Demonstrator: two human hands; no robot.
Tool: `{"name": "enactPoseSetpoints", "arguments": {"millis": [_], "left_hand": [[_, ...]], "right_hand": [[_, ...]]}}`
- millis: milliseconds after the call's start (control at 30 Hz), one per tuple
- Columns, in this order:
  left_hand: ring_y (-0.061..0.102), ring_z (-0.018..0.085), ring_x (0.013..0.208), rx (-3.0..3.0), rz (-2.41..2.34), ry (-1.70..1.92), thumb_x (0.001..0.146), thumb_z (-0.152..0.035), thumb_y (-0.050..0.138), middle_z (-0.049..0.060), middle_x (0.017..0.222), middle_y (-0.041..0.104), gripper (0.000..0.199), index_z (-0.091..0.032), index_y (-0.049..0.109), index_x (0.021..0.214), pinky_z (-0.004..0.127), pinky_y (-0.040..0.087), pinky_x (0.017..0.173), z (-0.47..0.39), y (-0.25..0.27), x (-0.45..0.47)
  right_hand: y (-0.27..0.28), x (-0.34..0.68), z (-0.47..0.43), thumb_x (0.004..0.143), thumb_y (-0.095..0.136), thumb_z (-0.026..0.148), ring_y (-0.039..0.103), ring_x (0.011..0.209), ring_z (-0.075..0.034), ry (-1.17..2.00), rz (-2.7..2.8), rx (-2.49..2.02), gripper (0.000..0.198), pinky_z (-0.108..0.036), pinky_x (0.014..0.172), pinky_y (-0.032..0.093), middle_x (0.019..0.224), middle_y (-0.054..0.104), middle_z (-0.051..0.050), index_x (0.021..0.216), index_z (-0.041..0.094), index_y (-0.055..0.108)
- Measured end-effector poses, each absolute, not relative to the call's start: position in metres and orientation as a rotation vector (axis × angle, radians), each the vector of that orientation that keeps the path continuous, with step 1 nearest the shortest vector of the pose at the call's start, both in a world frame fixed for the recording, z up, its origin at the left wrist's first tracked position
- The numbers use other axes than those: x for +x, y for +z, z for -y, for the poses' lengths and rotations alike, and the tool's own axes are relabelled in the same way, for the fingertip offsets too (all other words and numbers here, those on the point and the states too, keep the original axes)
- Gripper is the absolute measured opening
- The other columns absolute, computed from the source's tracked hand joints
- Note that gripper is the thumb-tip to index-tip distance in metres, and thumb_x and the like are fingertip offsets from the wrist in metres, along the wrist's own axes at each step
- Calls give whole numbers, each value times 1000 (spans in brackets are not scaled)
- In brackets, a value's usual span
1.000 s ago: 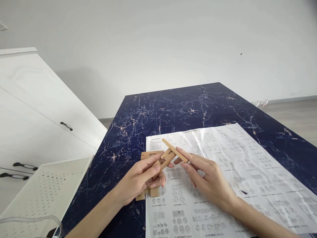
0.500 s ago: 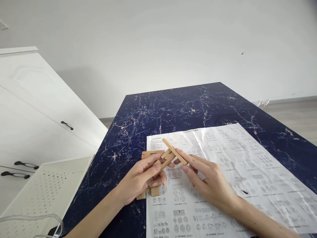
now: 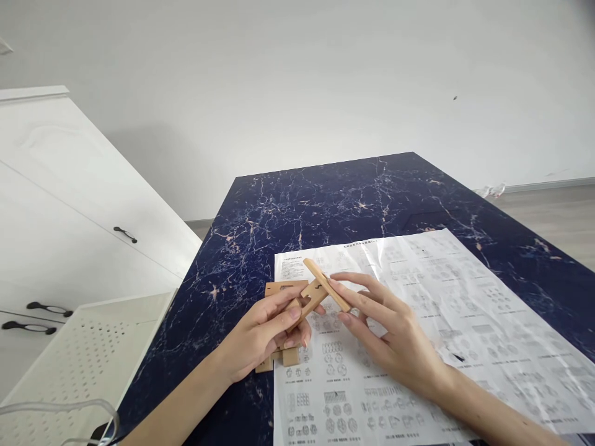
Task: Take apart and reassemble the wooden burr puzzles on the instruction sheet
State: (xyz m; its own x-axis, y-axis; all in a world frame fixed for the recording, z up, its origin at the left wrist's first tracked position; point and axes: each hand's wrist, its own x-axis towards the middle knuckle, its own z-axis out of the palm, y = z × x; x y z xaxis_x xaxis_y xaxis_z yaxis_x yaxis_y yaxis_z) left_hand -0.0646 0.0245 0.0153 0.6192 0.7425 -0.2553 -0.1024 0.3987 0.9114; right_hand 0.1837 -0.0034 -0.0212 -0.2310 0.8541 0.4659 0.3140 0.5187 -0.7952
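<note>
My left hand (image 3: 267, 328) grips a flat notched wooden puzzle piece (image 3: 315, 291) with a dark mark on its face, thumb on top. Across the far end of that piece lies a second wooden bar (image 3: 332, 290), tilted and touching it. My right hand (image 3: 385, 313) holds this bar between thumb and fingers, near its lower end. More wooden pieces (image 3: 290, 356) lie under and behind my left hand, partly hidden by it. How the two held pieces fit together cannot be made out.
A creased printed instruction sheet (image 3: 353, 371) with rows of small diagrams covers much of the dark blue marbled table (image 3: 297, 204). To the left stand a white cabinet (image 3: 69, 204) with black handles and a perforated white surface (image 3: 88, 347) with a clear tube (image 3: 60, 406).
My right hand's index finger has lifted and spread from the others, its thumb staying at the bar's lower end. The two wooden pieces have barely moved.
</note>
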Motion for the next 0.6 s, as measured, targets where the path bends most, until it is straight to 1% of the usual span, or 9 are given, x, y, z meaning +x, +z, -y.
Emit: {"name": "enactPoseSetpoints", "arguments": {"millis": [67,133,233,300,367,500,600], "left_hand": [[50,13,68,1027,-735,594,106,-36,62,5,83,65,45,-21,61,149,30,35,64,-24,16,-65],[51,13,69,1024,-743,599,106,-35,63,6,83,66,46,-21,61,150,30,35,65,-23,17,-64],[55,13,72,1011,-740,628,105,-31,65,10,102,69,42,-22,64,146,30,35,65,-22,20,-61],[56,13,74,1008,-729,645,105,-29,64,12,114,68,38,-23,67,142,29,35,65,-22,21,-60],[57,13,74,1011,-718,644,105,-28,62,13,119,68,38,-24,67,142,29,37,65,-23,20,-60],[58,13,75,1021,-693,632,106,-30,62,13,121,67,39,-24,65,144,30,39,67,-24,16,-61],[58,12,74,1022,-678,637,105,-31,63,11,115,67,37,-26,67,141,30,40,69,-24,16,-62]], "right_hand": [[-19,184,3,107,57,22,78,97,-25,722,1786,-975,48,-36,66,68,159,54,-10,153,36,59],[-18,184,4,107,58,22,79,102,-26,778,1804,-952,50,-36,68,70,162,52,-10,155,35,55],[-18,183,6,107,58,23,78,109,-28,826,1842,-934,55,-35,69,72,163,51,-9,160,35,49],[-19,183,6,107,58,23,75,118,-31,822,1850,-943,56,-38,76,72,163,50,-8,161,35,46],[-21,184,6,107,58,23,72,124,-33,814,1850,-945,57,-43,83,72,163,50,-7,161,37,45],[-22,184,6,107,58,22,69,129,-35,837,1863,-938,60,-46,86,72,164,48,-5,162,40,42],[-22,184,6,107,57,21,59,140,-35,824,1881,-917,62,-51,99,67,165,47,-4,163,40,40]]}}
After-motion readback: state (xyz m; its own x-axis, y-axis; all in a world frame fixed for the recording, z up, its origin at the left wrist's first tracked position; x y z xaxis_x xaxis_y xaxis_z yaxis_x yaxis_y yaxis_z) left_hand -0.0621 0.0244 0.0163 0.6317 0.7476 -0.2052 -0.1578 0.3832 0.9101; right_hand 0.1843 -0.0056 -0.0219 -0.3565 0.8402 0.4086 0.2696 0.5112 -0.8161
